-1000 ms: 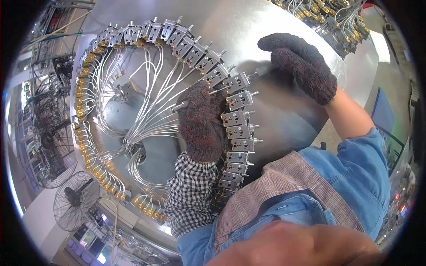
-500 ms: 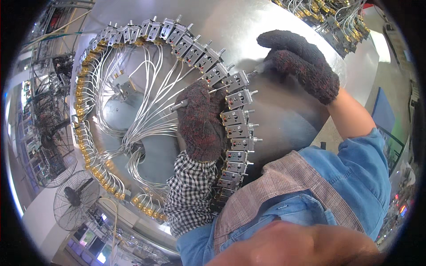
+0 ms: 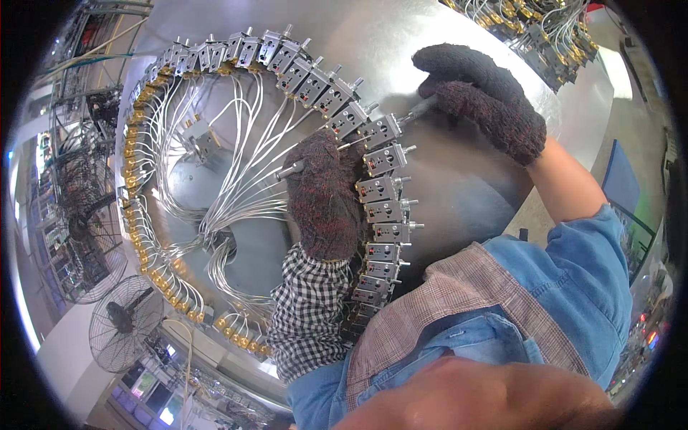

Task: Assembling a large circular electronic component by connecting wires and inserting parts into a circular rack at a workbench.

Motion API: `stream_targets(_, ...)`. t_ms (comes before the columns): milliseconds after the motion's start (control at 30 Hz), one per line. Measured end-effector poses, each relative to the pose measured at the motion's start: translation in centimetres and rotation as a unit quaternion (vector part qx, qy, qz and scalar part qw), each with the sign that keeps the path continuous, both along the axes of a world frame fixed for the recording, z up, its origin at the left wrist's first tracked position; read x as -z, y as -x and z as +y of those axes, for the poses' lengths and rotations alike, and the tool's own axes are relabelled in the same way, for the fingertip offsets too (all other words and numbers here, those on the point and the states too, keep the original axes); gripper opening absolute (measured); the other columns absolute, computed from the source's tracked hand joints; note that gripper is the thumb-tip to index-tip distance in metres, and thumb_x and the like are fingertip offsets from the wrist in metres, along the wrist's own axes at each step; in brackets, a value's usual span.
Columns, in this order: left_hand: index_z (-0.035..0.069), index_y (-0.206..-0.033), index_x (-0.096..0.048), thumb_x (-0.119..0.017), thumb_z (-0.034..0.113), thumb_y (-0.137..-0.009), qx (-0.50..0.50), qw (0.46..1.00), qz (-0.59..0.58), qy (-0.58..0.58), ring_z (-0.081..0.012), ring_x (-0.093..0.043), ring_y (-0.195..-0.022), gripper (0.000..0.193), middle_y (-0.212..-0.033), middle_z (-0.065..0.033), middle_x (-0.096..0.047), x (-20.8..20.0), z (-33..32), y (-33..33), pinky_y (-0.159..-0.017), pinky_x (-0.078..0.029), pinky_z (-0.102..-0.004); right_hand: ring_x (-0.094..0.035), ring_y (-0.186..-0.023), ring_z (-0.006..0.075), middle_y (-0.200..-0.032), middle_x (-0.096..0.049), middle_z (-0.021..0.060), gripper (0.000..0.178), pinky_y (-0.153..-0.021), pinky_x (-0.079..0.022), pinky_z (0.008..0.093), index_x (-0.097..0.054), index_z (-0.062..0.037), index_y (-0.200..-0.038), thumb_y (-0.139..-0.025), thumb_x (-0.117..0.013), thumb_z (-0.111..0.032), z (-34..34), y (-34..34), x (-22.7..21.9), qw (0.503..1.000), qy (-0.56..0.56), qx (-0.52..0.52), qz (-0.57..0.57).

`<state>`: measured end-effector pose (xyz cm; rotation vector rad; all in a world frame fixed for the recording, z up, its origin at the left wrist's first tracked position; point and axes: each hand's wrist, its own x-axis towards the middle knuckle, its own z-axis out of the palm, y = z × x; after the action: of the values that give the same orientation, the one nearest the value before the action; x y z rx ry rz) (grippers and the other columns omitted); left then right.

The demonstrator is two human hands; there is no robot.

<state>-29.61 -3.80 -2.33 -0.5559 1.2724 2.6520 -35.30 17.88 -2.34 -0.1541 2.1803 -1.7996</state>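
Note:
Both my hands wear dark knitted gloves. My left hand (image 3: 322, 197) is closed inside the ring of units, around a slim metal tool whose silver cylindrical end (image 3: 290, 170) sticks out to the left. A thin shaft (image 3: 351, 144) comes out of its other side, toward a boxy metal unit with a spindle (image 3: 382, 131), which resembles a thermostat. On the outer side, my right hand (image 3: 487, 104) is closed on a slim grey rod-like piece (image 3: 421, 109), which points at that unit's spindle; whether they touch I cannot tell. Similar metal units (image 3: 387, 190) stand in a curved row.
Whitish thin leads (image 3: 229, 193) run from the ring's brass-coloured fittings (image 3: 130, 154) to its middle. A loose metal unit (image 3: 199, 136) lies among them. More wired units (image 3: 548, 54) sit at the far right of the metal table (image 3: 373, 36). A fan (image 3: 123, 322) stands left.
My right hand has shifted slightly up and left, and more of the grey piece shows at the spindle. My left hand stays in place.

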Motion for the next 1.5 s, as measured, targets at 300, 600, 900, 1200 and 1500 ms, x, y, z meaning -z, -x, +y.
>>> stream_targets(300, -0.002, -0.105, -0.047, -0.047, 0.015, -0.089, 0.234, 0.708, 0.130, 0.653, -0.0196, -0.051, -0.094, 0.023, -0.102, -0.0102, -0.049, -0.5, -0.5, 0.5, -0.084, -0.046, -0.0318, -0.055, -0.064, 0.0094, -0.078, -0.060, 0.0042, 0.030, -0.052, -0.045, 0.0223, -0.059, -0.0073, -0.104, -0.083, -0.055, -0.028, -0.5, 0.0, 0.6, 0.997, 0.020, 0.037, -0.061)
stream_targets(600, -0.005, -0.102, -0.049, -0.047, 0.013, -0.089, 0.069, 0.892, 0.152, 0.419, -0.0207, -0.054, -0.085, 0.023, -0.095, -0.0140, -0.049, 1.7, -0.4, -0.2, -0.073, -0.049, -0.0317, -0.055, -0.066, 0.0097, -0.080, -0.060, 0.0048, 0.031, -0.055, -0.045, 0.0222, -0.059, -0.0069, -0.105, -0.083, -0.055, -0.029, -0.6, 0.0, -0.3, 0.997, 0.010, 0.036, -0.075)
stream_targets(900, -0.006, -0.092, -0.052, -0.055, 0.005, -0.083, 0.074, 0.935, 0.080, 0.338, -0.0169, -0.057, -0.075, 0.015, -0.084, -0.0107, -0.054, 0.2, 0.2, 0.4, -0.063, -0.051, -0.0276, -0.053, -0.064, 0.0093, -0.079, -0.060, 0.0045, 0.031, -0.056, -0.045, 0.0232, -0.055, -0.0073, -0.111, -0.083, -0.055, -0.021, -0.5, -0.1, -0.2, 0.998, 0.047, 0.023, -0.038)
stream_targets(1200, -0.004, -0.093, -0.050, -0.045, 0.015, -0.089, 0.114, 0.849, 0.178, 0.485, -0.0237, -0.055, -0.082, 0.020, -0.087, -0.0131, -0.052, 0.1, -0.8, -0.1, -0.074, -0.047, -0.0349, -0.052, -0.062, 0.0095, -0.081, -0.061, 0.0065, 0.032, -0.054, -0.044, 0.0229, -0.053, -0.0058, -0.112, -0.082, -0.054, -0.017, 0.1, -1.6, -0.4, 0.984, 0.089, 0.083, -0.131)
stream_targets(1500, -0.001, -0.094, -0.050, -0.048, 0.015, -0.088, -0.080, 0.995, 0.033, 0.048, -0.0220, -0.054, -0.082, 0.017, -0.083, -0.0096, -0.050, 0.1, 0.4, -1.7, -0.079, -0.048, -0.0382, -0.056, -0.065, 0.0109, -0.085, -0.061, 0.0079, 0.031, -0.051, -0.045, 0.0220, -0.052, -0.0039, -0.113, -0.085, -0.053, -0.016, -0.1, -5.3, -0.2, 0.978, 0.109, 0.120, -0.131)
